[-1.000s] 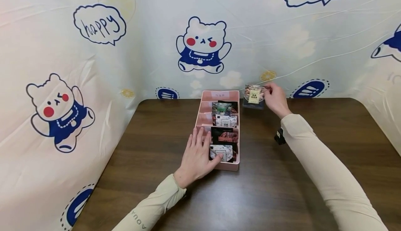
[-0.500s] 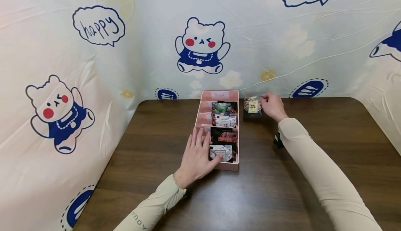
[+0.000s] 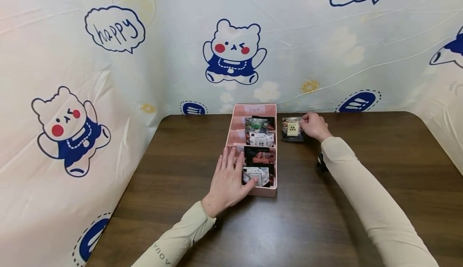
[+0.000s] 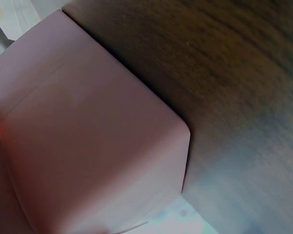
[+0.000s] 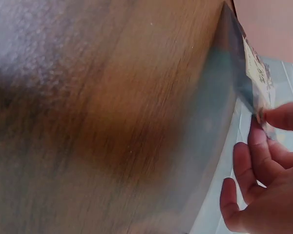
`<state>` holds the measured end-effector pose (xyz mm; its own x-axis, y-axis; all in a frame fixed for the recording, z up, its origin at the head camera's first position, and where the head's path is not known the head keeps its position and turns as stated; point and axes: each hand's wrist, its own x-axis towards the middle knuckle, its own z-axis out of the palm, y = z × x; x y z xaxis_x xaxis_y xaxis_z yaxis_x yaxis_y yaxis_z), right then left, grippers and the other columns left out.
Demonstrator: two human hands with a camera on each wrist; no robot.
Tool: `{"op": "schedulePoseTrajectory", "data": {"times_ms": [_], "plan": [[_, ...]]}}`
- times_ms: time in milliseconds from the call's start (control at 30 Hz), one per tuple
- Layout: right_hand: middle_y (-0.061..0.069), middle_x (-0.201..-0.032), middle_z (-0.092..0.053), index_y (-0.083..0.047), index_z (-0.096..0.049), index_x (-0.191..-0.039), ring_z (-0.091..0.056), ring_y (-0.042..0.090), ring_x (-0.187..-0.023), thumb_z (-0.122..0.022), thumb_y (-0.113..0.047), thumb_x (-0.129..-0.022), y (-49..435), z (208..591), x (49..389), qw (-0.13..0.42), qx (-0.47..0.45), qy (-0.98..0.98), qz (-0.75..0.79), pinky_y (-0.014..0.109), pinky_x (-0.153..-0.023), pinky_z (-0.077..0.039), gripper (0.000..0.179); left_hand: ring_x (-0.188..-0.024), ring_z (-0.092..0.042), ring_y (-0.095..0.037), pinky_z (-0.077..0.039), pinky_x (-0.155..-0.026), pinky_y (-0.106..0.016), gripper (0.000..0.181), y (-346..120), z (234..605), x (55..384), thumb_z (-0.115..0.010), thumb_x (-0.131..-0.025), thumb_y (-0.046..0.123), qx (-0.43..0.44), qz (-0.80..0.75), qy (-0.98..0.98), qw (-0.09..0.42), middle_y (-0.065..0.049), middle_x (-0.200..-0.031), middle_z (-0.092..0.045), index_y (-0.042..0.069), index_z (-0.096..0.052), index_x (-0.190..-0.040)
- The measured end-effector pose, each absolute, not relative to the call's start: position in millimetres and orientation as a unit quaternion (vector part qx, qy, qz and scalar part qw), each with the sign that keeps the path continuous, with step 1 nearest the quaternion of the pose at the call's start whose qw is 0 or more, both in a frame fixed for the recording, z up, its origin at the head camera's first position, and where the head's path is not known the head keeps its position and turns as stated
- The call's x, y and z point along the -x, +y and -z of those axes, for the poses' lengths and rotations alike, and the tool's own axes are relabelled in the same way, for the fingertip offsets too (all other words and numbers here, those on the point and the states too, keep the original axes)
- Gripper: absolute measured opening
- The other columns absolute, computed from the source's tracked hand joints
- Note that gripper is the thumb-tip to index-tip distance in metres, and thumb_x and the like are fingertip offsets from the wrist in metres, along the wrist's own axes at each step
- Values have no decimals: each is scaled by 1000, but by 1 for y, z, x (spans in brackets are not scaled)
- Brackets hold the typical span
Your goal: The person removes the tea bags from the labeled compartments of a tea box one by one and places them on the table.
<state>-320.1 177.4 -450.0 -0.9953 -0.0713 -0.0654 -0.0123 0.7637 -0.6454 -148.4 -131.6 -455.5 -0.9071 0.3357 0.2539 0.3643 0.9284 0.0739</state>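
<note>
To the right of the pink divided box (image 3: 263, 192), my right hand (image 3: 315, 126) pinches a small dark sachet (image 3: 293, 130) with a pale yellow label by its right side. The right wrist view shows thumb and fingers on the edge of this sachet (image 5: 245, 68), which slants close to the tabletop; whether it touches is unclear. My left hand (image 3: 228, 182) lies over the box's left side with fingers straight, its thumb over a white patterned sachet (image 3: 257, 175). In the left wrist view the box's pink outer wall (image 4: 97, 107) fills much of the picture.
Several sachets stand in the box, among them a green one (image 3: 256, 124), another white one (image 3: 261, 139) and a black-and-red one (image 3: 261, 157). The back compartment carries a paper label (image 3: 254, 109). A printed cloth (image 3: 304, 37) hangs behind the brown table (image 3: 307, 226).
My right hand has lowered the sachet from in front of the cloth to near the tabletop, mostly in the first half second. The left hand and the box have stayed put.
</note>
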Motion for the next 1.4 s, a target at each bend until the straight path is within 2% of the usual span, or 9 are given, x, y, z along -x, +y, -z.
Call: {"op": "schedulePoseTrajectory", "data": {"times_ms": [100, 233, 533, 867, 1067, 1400], "plan": [[22, -112, -65, 2, -62, -113, -54, 42, -114, -46, -21, -94, 178, 451, 322, 57, 22, 939, 337, 71, -104, -21, 34, -145, -23, -44, -25, -116, -54, 87, -132, 455, 148, -43, -87, 69, 179, 62, -975, 117, -22, -153, -33, 5, -41, -146], [21, -111, -65, 2, -62, -110, -54, 42, -112, -45, -21, -93, 179, 453, 323, 64, 21, 942, 330, 71, -102, -22, 33, -145, -23, -44, -25, -116, -54, 86, -132, 455, 148, -43, -87, 69, 181, 63, -975, 116, -23, -153, -32, 5, -40, -146], [26, -127, -56, 5, -50, -131, -46, 47, -123, -42, -23, -93, 177, 456, 326, 78, 17, 947, 310, 72, -101, -22, 48, -146, -20, -44, -23, -117, -54, 85, -131, 455, 147, -41, -88, 68, 177, 62, -977, 102, -23, -153, -31, 7, -41, -146], [29, -132, -51, 8, -39, -140, -43, 49, -124, -39, -22, -95, 176, 457, 326, 95, 21, 947, 306, 70, -101, -21, 54, -146, -19, -43, -22, -117, -54, 84, -131, 454, 148, -39, -88, 69, 175, 61, -979, 91, -22, -154, -30, 9, -40, -147], [29, -135, -49, 7, -41, -140, -41, 50, -125, -40, -22, -95, 176, 458, 327, 95, 17, 949, 299, 69, -101, -21, 53, -147, -16, -42, -20, -118, -54, 82, -131, 454, 148, -38, -88, 70, 173, 65, -979, 84, -20, -157, -26, 13, -40, -147], [28, -130, -52, 4, -53, -127, -35, 54, -122, -47, -28, -97, 177, 460, 325, 80, 14, 956, 281, 68, -95, -24, 44, -147, -16, -42, -21, -118, -54, 80, -132, 452, 148, -38, -88, 69, 171, 59, -980, 82, -20, -157, -26, 14, -41, -147]]}}
